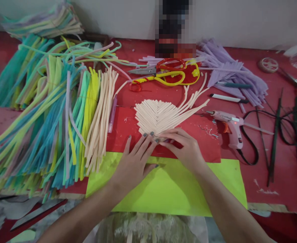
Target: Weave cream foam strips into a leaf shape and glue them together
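A leaf-shaped piece of cream pipe cleaners (pixel 156 116), laid in a herringbone pattern, lies flat on a red sheet (pixel 201 148). Its loose stems fan out toward the upper right. My left hand (pixel 135 162) rests with fingers spread, their tips pressing the near tip of the piece. From the right, my right hand (pixel 185 146) comes in with thumb and fingers pinched together at that same near end. The fingers partly hide what they grip there. Beneath both wrists spreads a bright yellow-green sheet (pixel 163 189).
Bundles of coloured pipe cleaners (pixel 62 128) fill the left side, and purple ones (pixel 226 74) lie at the back right. Scissors (pixel 161 72) lie behind the piece. A pink glue gun (pixel 231 126) with a black cord, a pen (pixel 228 98) and a tape roll (pixel 268 64) are on the right.
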### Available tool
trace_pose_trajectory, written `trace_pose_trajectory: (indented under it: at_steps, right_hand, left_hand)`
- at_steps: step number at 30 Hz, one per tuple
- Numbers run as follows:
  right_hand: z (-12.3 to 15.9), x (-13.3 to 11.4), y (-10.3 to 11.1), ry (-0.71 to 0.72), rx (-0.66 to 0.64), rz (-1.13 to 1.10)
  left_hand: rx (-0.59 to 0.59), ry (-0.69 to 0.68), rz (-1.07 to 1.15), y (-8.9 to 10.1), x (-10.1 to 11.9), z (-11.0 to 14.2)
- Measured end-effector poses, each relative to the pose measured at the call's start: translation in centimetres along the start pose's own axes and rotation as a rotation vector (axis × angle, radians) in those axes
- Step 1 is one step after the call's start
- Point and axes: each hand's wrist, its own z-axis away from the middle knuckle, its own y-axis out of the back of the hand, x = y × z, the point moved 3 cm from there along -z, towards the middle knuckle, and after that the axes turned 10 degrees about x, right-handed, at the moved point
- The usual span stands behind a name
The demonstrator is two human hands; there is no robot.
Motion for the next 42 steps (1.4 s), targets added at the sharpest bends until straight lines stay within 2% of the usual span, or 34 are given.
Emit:
trace_pose_trajectory:
  at_steps: [5,10,27,38,42]
  right_hand:
    - [-0.3,0.9,2.2,-0.018,0.102,0.153]
    - [-0.5,1.7,3.2,0.000,0.083,0.245]
    - [-0.3,2.3,3.1,0.095,0.014,0.259]
    - [-0.3,1.4,3.2,0.191,-0.022,0.358]
    - [0.6,0.5,2.9,0.251,-0.051,0.394]
  left_hand:
    - [-0.012,0.001,0.011,0.1,0.1,0.0]
    - [0.002,0.000,0.016,0.1,0.0,-0.1]
    - [0.016,0.040,0.063,0.1,0.3,-0.1]
    - [0.019,0.044,0.068,0.1,0.4,-0.3]
    - [0.013,0.049,0.070,0.1,0.3,-0.2]
